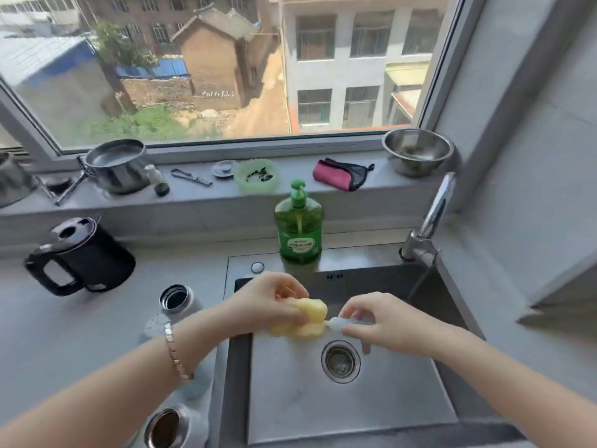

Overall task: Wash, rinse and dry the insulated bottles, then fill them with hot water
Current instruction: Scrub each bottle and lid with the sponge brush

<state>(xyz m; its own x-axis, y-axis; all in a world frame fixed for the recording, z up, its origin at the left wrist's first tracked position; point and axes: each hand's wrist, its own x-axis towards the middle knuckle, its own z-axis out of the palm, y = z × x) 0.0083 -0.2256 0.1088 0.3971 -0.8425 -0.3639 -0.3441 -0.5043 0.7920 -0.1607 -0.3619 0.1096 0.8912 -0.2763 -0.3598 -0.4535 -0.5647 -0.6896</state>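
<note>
My left hand (pixel 265 300) squeezes the yellow sponge head (pixel 307 318) of a bottle brush over the steel sink (pixel 403 412). My right hand (pixel 384 321) pinches the brush's pale handle (pixel 339 323) just right of the sponge. Two open insulated bottles stand on the counter left of the sink: a white one (pixel 176 303) partly behind my left forearm, and a second (pixel 168 426) at the bottom edge with a coppery inside. A green dish soap pump bottle (pixel 298 226) stands behind the sink.
A black electric kettle (pixel 80 257) sits on the counter at left. The chrome tap (pixel 429 221) rises at the sink's back right. On the window sill are a steel pot (pixel 116 164), a green dish (pixel 256 176), a pink cloth (pixel 339 174) and a steel bowl (pixel 418 153).
</note>
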